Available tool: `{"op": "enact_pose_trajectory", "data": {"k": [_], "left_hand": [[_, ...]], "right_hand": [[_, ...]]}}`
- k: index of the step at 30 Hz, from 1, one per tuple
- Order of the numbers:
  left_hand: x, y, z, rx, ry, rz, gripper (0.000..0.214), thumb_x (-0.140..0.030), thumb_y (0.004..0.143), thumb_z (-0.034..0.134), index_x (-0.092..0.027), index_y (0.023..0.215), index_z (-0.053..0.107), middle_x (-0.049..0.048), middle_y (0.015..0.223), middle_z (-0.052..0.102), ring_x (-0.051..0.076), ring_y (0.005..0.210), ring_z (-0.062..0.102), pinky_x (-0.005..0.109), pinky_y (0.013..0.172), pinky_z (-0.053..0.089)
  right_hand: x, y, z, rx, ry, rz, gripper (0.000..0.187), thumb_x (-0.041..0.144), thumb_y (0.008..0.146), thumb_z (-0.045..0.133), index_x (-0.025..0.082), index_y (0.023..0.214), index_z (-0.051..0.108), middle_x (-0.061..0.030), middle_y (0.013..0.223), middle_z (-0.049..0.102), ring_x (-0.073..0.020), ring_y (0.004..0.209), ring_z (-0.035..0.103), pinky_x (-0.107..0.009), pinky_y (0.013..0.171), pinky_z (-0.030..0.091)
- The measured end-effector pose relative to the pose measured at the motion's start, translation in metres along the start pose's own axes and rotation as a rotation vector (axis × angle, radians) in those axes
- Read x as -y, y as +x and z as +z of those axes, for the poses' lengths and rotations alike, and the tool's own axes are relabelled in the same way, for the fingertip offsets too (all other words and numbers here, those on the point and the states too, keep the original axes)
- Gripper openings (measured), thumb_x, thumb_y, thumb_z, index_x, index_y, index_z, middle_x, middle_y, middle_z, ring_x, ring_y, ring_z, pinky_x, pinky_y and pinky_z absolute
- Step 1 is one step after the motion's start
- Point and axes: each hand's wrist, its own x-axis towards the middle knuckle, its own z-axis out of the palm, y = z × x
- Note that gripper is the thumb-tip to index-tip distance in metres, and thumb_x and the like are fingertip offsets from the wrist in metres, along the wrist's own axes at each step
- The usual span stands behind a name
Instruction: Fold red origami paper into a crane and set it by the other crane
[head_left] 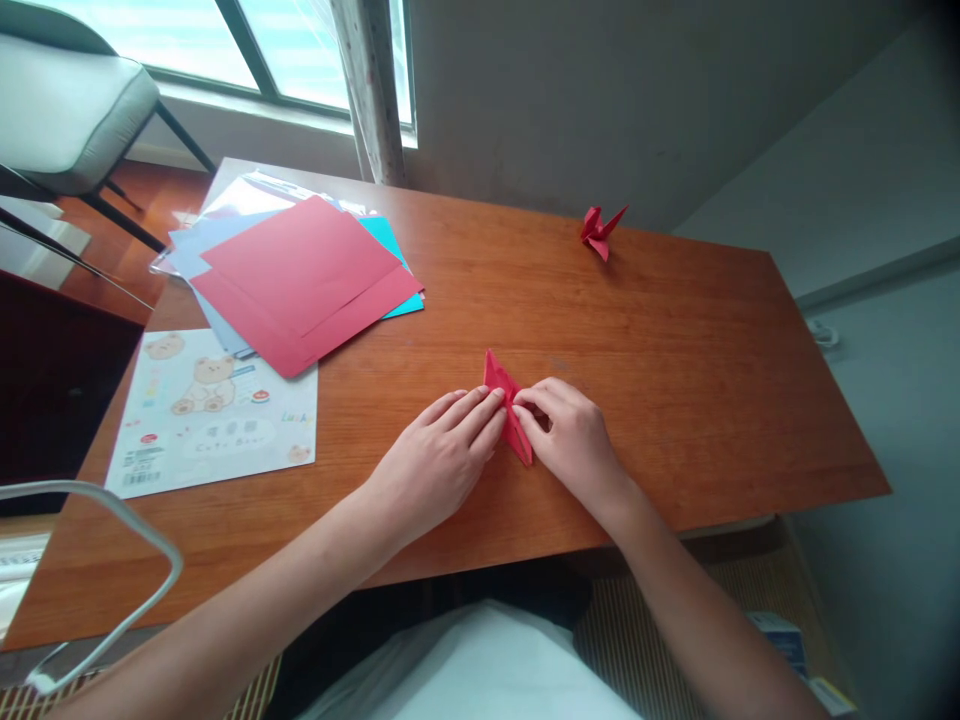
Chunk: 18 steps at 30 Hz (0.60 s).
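Observation:
A small folded piece of red paper (501,393) lies flat on the wooden table (675,380), near its front edge. My left hand (439,460) rests palm down with its fingers stretched out, the fingertips pressing on the paper's left side. My right hand (571,432) has its fingers curled and pressed onto the paper's right side. Both hands meet over the fold, and the lower part of the paper is hidden under them.
A finished red paper crane (598,232) stands at the table's far side. A stack of red, blue and teal sheets (300,275) lies at the left, with a bear-printed packaging sheet (214,410) in front. A grey chair (67,105) stands by the window.

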Motion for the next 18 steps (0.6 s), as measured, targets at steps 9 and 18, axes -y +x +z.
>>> {"op": "enact_pose_trajectory", "data": {"k": [9, 18], "left_hand": [[0.000, 0.001, -0.003, 0.025, -0.011, -0.003, 0.045, -0.019, 0.097, 0.046, -0.011, 0.142, 0.050, 0.0102, 0.154, 0.044, 0.027, 0.141, 0.042, 0.042, 0.118, 0.035], [0.000, 0.001, -0.003, 0.020, -0.022, -0.003, 0.045, -0.018, 0.096, 0.047, -0.011, 0.141, 0.051, 0.0105, 0.153, 0.046, 0.027, 0.141, 0.043, 0.042, 0.118, 0.035]], "right_hand": [[0.007, 0.000, 0.002, -0.035, 0.032, 0.084, 0.013, 0.016, 0.091, 0.060, 0.020, 0.085, 0.070, -0.0038, 0.081, 0.068, -0.0163, 0.073, 0.062, -0.027, 0.070, 0.050], [0.011, -0.002, 0.006, -0.082, 0.051, 0.126, 0.014, 0.016, 0.092, 0.058, 0.020, 0.088, 0.071, -0.0052, 0.085, 0.070, -0.0163, 0.072, 0.063, -0.028, 0.069, 0.050]]}}
